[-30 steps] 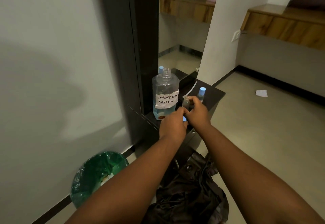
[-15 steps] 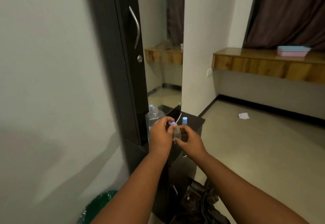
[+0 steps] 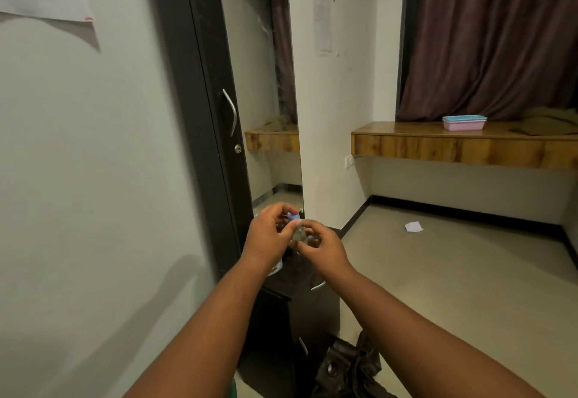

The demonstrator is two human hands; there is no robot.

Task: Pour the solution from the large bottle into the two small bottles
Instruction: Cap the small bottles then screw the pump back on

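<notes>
Both hands are raised above the low dark cabinet (image 3: 300, 291). My right hand (image 3: 322, 249) grips a small clear bottle (image 3: 299, 235) by its body. My left hand (image 3: 269, 235) pinches the bottle's light blue cap (image 3: 294, 217) just above its neck. The large labelled bottle is almost wholly hidden behind my left hand; only a sliver of its base and label (image 3: 277, 268) shows. The second small bottle is hidden.
A tall dark wardrobe door (image 3: 203, 116) with a metal handle and a mirror stands behind the cabinet. A dark bag (image 3: 347, 369) lies on the floor below. A wooden shelf (image 3: 463, 147) at right carries a blue and pink tray (image 3: 464, 122). A paper scrap (image 3: 413, 226) lies on the floor.
The view has tilted upward, so the large bottle and green bin dropped out of sight. Both hands lifted the small bottle off the cabinet; the blue cap now sits between my left fingers.
</notes>
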